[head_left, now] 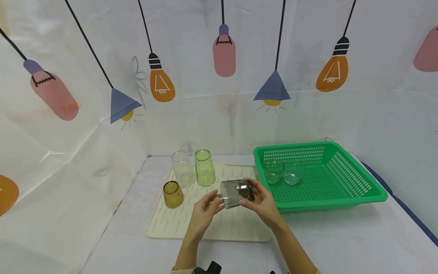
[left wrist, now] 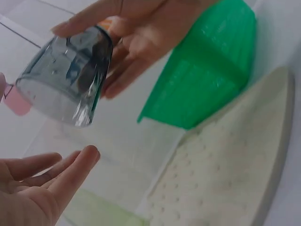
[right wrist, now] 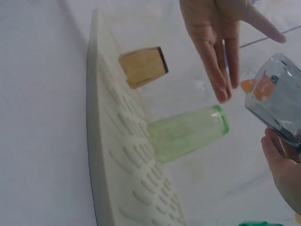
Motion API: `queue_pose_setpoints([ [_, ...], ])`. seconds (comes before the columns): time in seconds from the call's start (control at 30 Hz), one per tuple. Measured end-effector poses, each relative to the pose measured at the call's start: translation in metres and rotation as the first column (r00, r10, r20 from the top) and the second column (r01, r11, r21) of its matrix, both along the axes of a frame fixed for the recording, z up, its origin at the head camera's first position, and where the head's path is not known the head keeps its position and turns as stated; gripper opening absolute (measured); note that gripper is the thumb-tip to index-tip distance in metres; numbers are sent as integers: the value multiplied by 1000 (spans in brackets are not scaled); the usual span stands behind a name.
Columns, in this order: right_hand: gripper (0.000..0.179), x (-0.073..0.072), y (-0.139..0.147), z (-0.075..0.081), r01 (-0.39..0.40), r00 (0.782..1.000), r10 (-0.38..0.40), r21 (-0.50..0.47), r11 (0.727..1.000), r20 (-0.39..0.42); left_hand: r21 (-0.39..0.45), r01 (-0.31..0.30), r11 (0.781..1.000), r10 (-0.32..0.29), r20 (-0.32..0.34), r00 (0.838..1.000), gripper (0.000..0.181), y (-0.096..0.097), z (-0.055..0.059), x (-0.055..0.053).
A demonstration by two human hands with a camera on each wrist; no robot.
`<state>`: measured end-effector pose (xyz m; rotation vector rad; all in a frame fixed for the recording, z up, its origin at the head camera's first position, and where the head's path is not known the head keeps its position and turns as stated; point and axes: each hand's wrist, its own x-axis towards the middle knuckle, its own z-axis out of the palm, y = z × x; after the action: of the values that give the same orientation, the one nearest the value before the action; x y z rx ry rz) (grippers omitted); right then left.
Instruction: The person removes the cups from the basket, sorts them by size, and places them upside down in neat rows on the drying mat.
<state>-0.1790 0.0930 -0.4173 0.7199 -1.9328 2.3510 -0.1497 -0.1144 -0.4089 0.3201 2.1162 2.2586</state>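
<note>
A smoky grey glass (head_left: 236, 193) lies on its side in the air above the mat. My right hand (head_left: 261, 201) grips it at its right end, thumb in front and fingers behind, as the left wrist view (left wrist: 146, 37) also has it. My left hand (head_left: 204, 210) is at the glass's left end, its fingers extended; a gap to the glass shows in both wrist views. On the cream drying mat (head_left: 191, 228) stand an amber glass (head_left: 173, 195), a tall green glass (head_left: 205, 169) and a tall clear glass (head_left: 183, 169).
A green plastic basket (head_left: 342, 203) stands right of the mat, overlapping its edge in the head view. Inside at its left are a greenish glass (head_left: 273, 173) and a clear glass (head_left: 293, 174). A white sheet printed with lamps (head_left: 239, 114) hangs behind the white table (head_left: 123, 236).
</note>
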Motion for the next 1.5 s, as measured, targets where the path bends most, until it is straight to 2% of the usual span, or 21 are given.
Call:
queue_pose_setpoints([
  [0.1,71,-2,0,-1,16,1000,-16,1,1000,18,-92,-129,987,123,-66,990,45,-12,-5,7],
  [0.17,72,-4,-1,-2,25,999,-25,-3,1000,39,-182,-240,954,217,-137,967,38,-21,-11,12],
  [0.2,72,-4,-1,-2,31,998,-30,-6,1000,49,-226,-301,926,264,-178,948,34,-26,-15,15],
  [0.23,72,-5,-1,-3,38,997,-38,-5,999,60,-267,-362,893,306,-230,924,30,-31,-18,18],
  [0.3,72,-6,-2,-3,56,995,-55,1,998,86,-331,-477,814,372,-335,866,22,-42,-27,22],
  [0.4,72,-8,-4,-3,80,991,-83,27,996,108,-386,-619,684,425,-480,768,16,-62,-38,29],
  [0.47,73,-10,-5,-2,94,988,-99,50,994,117,-409,-687,601,441,-546,712,16,-76,-44,33],
  [0.57,74,-14,-9,-1,93,985,-103,79,992,135,-450,-754,478,466,-598,652,19,-96,-49,41],
  [0.67,75,-18,-13,-1,76,981,-89,81,994,170,-492,-783,379,495,-608,622,23,-112,-51,48],
  [0.73,75,-21,-16,-1,63,981,-77,83,995,181,-522,-780,344,515,-590,622,26,-122,-51,51],
  [0.83,74,-26,-22,-2,50,983,-67,101,994,170,-569,-757,321,540,-546,640,31,-134,-52,54],
  [0.93,73,-32,-28,-4,43,988,-62,130,991,143,-637,-700,323,548,-478,687,37,-145,-53,55],
  [1.1,71,-42,-38,-9,27,994,-45,173,985,98,-775,-528,347,514,-314,798,49,-161,-56,53],
  [1.17,69,-46,-43,-12,19,996,-34,179,984,84,-816,-452,361,500,-239,832,51,-166,-58,49],
  [1.27,68,-51,-50,-17,19,996,-35,195,981,77,-852,-360,380,485,-147,862,53,-171,-62,42],
  [1.33,68,-54,-56,-20,25,996,-42,206,978,77,-866,-309,392,473,-98,876,54,-174,-66,36],
  [1.47,65,-60,-67,-26,33,998,-45,214,976,52,-874,-243,422,433,-41,900,55,-180,-72,27],
  [1.5,65,-62,-69,-27,34,998,-45,215,976,49,-875,-233,423,422,-37,906,55,-182,-74,25],
])
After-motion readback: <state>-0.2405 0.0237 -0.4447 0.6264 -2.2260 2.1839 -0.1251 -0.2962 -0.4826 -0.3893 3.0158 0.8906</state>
